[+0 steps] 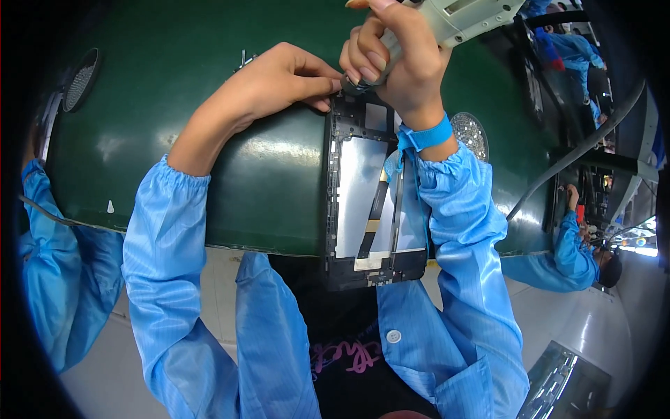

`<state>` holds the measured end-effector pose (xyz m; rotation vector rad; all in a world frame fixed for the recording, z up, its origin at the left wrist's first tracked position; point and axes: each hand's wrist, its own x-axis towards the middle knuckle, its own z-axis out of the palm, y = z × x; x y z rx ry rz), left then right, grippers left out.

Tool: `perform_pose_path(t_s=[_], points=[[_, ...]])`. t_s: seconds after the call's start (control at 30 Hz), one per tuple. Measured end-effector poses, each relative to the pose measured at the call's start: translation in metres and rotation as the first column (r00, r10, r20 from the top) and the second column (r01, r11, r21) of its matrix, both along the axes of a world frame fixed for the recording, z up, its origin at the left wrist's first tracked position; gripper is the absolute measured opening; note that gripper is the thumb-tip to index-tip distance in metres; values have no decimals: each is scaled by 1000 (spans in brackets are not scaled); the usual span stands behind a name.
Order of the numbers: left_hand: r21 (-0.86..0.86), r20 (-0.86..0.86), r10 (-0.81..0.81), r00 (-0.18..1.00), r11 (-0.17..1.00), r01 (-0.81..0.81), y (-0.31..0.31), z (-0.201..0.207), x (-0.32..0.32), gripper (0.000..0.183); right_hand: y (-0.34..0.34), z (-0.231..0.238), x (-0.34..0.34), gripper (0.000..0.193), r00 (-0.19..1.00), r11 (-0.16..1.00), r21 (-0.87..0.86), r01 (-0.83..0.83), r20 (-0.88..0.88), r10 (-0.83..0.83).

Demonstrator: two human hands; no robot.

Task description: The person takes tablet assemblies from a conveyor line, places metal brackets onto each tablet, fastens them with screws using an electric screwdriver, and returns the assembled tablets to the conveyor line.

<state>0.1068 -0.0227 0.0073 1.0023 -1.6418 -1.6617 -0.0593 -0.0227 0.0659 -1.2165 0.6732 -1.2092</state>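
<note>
An opened tablet [349, 195] with a black frame, silver inner plate and dark ribbon cable lies before me, its lower end jutting past the table's front edge. My left hand [279, 84] is at its far left corner, thumb and index pinched together; whatever sits between those fingertips is hidden. Curled fingers of my right hand [412, 63] grip a tool with a pale grey housing [471, 21], possibly an electric screwdriver. Its dark end comes down at that same corner, close to my left fingertips. A blue wrist strap [427, 135] circles my right wrist, its loose end hanging over the tablet.
Beyond my right wrist stands a round dish [469, 134] of small metal parts. Another round dish [82, 80] is at the far left of the green table [160, 140]. A grey cable [579, 153] crosses at right. Co-workers in blue sleeves sit on both sides.
</note>
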Motion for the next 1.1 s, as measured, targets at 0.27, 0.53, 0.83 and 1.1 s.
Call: perform_pose_path(t_s=[0.27, 0.53, 0.83, 1.1], points=[[-28, 15, -3, 1000, 1000, 4, -1, -2, 0, 25, 1, 2, 3, 18, 1000, 1000, 8, 24, -10, -24], [-37, 16, -9, 1000, 999, 9, 0, -1, -1, 25, 1, 0, 2, 19, 1000, 1000, 21, 10, -5, -10], [-29, 8, -10, 1000, 1000, 10, 2, -6, 1, 25, 5, 3, 9, 17, 999, 1000, -14, 20, -29, -21], [-28, 1, -23, 1000, 999, 23, 0, -2, 0, 26, 2, 1, 4, 16, 1000, 999, -32, 4, -13, -5]])
